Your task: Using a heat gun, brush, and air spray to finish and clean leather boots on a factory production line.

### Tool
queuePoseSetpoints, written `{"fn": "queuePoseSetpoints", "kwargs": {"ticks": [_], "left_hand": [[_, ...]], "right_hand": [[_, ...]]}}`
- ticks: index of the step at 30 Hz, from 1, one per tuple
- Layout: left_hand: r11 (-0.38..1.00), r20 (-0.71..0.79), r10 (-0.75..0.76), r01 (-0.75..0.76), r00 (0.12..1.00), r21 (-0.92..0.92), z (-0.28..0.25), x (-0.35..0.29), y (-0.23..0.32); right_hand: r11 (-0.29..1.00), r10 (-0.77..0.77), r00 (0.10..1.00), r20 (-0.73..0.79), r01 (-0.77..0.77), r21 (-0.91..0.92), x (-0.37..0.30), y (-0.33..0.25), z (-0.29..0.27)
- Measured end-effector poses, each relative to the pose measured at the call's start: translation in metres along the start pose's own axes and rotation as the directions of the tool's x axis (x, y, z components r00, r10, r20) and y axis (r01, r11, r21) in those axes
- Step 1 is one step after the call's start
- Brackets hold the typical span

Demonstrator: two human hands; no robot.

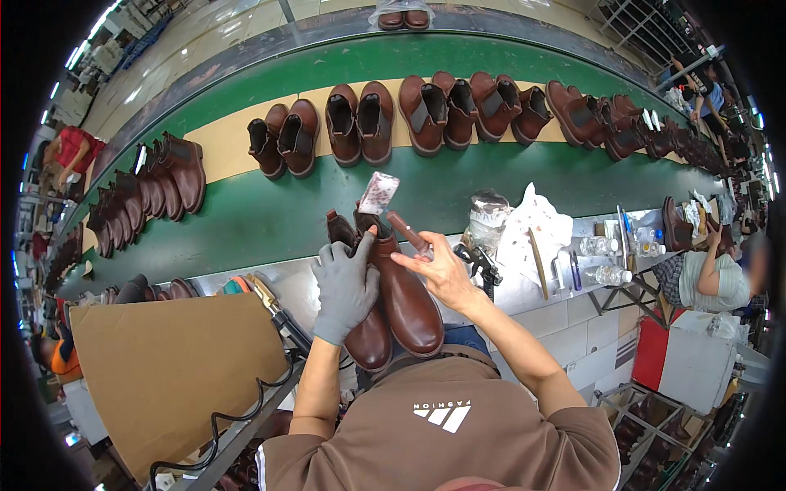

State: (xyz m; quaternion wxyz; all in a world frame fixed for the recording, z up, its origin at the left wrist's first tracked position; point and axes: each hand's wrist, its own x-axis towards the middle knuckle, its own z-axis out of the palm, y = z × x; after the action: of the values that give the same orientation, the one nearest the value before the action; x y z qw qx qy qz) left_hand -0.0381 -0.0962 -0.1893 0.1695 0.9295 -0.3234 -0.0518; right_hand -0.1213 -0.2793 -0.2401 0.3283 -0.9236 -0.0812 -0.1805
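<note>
A pair of brown leather ankle boots (407, 307) stands toes toward me in front of my body. My left hand (344, 286), in a grey glove, lies over the left boot and grips the pair near the ankle openings. In the fingers of my bare right hand (438, 268) is a brown-handled tool (407, 233), held above the right boot's upper. Just beyond its far end is a white pad (379, 194) with reddish-brown stains; whether the two are joined I cannot tell.
Across the green bench (327, 200), brown boots stand on a tan strip (225, 151). On the right are a stained white cloth (532, 229), a plastic-wrapped container (489, 211), pens and clear bottles (607, 275). A cardboard sheet (180, 360) and black cable are left; a co-worker (712, 278) sits right.
</note>
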Motion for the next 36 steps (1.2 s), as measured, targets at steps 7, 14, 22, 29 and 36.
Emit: {"fn": "queuePoseSetpoints", "kwargs": {"ticks": [7,14,22,29,36], "left_hand": [[1.0,-0.028,0.016,-0.015,0.999,0.017,0.0,0.012,-0.007],[0.995,0.118,0.089,-0.093,0.989,0.024,-0.023,0.041,-0.002],[0.944,0.281,0.327,-0.324,0.902,-0.059,0.048,0.061,-0.099],[0.985,-0.211,0.051,-0.084,0.976,-0.151,0.029,0.041,-0.073],[0.962,-0.428,-0.229,0.137,0.874,-0.235,-0.047,0.058,-0.097]], "right_hand": [[1.0,0.028,0.984,-0.175,-0.028,0.002,0.028,0.011,0.003],[0.92,0.218,0.797,-0.563,-0.361,-0.154,-0.006,0.049,-0.081],[0.523,0.643,0.479,-0.597,-0.845,-0.114,-0.159,0.142,-0.105],[0.548,0.723,0.517,-0.458,-0.833,-0.075,-0.141,0.17,-0.09],[0.557,0.657,0.524,-0.542,-0.822,-0.12,-0.163,0.138,-0.107]]}}
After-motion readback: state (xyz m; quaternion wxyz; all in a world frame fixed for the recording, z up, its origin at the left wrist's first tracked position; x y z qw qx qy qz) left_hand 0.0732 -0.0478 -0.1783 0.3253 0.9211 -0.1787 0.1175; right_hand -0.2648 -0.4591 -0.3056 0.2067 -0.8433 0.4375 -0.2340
